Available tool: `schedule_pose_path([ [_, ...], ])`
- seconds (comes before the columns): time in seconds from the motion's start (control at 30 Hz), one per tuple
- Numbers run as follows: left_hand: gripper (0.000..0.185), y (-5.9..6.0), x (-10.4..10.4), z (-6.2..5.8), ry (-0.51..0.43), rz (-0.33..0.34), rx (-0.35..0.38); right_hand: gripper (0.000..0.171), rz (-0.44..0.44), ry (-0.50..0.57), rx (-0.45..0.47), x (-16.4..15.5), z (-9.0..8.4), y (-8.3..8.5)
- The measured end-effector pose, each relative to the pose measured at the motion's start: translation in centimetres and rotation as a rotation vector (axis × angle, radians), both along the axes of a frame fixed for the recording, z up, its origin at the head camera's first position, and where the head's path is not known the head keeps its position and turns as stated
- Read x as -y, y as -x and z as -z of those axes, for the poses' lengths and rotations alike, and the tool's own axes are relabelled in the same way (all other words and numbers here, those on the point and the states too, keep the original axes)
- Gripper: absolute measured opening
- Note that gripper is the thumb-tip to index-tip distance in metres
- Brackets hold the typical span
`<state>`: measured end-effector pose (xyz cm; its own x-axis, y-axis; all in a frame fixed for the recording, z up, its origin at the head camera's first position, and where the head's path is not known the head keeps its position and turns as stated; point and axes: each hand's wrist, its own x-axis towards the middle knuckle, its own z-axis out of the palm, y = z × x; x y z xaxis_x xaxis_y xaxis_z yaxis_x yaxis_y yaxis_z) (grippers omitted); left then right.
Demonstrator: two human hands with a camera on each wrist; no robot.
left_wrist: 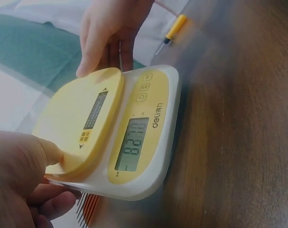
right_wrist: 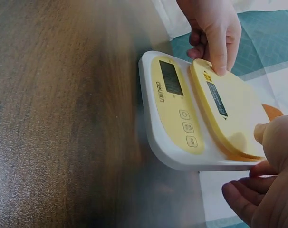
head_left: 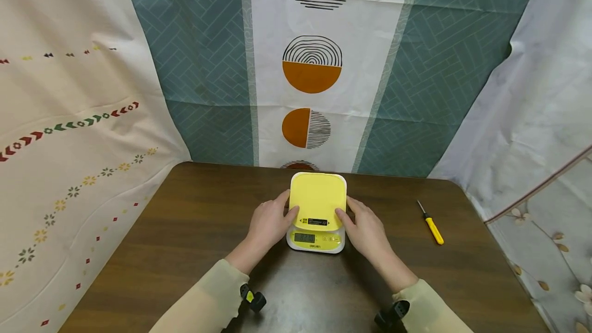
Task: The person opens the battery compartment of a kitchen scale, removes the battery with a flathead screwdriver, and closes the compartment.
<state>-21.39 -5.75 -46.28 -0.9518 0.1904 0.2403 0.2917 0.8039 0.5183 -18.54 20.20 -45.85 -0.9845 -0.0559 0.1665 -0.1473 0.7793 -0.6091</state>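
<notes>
1. Left hand (head_left: 269,220): thumb on top of the yellow plate (right_wrist: 236,107), fingers curled at and below the edge. Grip is narrow, holding the left side of the kitchen scale (head_left: 317,209).
2. Right hand (head_left: 367,225): mirror arrangement, thumb on the plate's near right part, fingers at the right edge. Also holding the scale.
3. The scale lies directly between the two grips, white body, display end towards the person. Whether its base touches the table (head_left: 185,251) cannot be told.
4. Display (left_wrist: 130,145) is lit with dark digits, on the near side of the grips; exact reading uncertain. Three small buttons (right_wrist: 187,127) sit beside it, on the right-hand side. Brand print reads "deli".
5. Dark label (head_left: 317,221) on the plate, between the two thumbs.
6. Screwdriver (head_left: 430,225), yellow handle, lies on the table to the right of the right-hand grip, well apart; shaft points away from the person.
7. Pale sleeves (head_left: 203,297) behind both grips; a dark device (head_left: 253,298) shows at each wrist.
8. Beyond the grips: teal-and-white cloth (head_left: 203,66) with orange and black circle motifs. Left: cream patterned cloth (head_left: 92,132). Right: pale floral cloth (head_left: 532,117).
</notes>
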Motion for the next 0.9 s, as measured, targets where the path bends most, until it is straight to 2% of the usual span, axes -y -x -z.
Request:
schedule_pose_path([
  [0.2,0.06,0.1,0.0,-0.2,-0.082,-0.016,0.026,0.067,0.012,0.032,-0.037,0.0,-0.3,0.1],
  [0.33,0.063,0.2,0.0,-0.3,-0.103,-0.021,0.038,0.064,0.02,0.047,-0.065,0.0,-0.6,0.1],
  [0.63,0.073,0.5,0.1,-0.8,-0.095,-0.021,0.013,0.06,0.058,0.105,-0.083,0.2,-1.0,0.0],
  [0.9,0.066,0.4,0.2,-1.4,-0.06,-0.05,0.0,0.055,0.077,0.138,-0.109,0.6,-1.4,0.0],
])
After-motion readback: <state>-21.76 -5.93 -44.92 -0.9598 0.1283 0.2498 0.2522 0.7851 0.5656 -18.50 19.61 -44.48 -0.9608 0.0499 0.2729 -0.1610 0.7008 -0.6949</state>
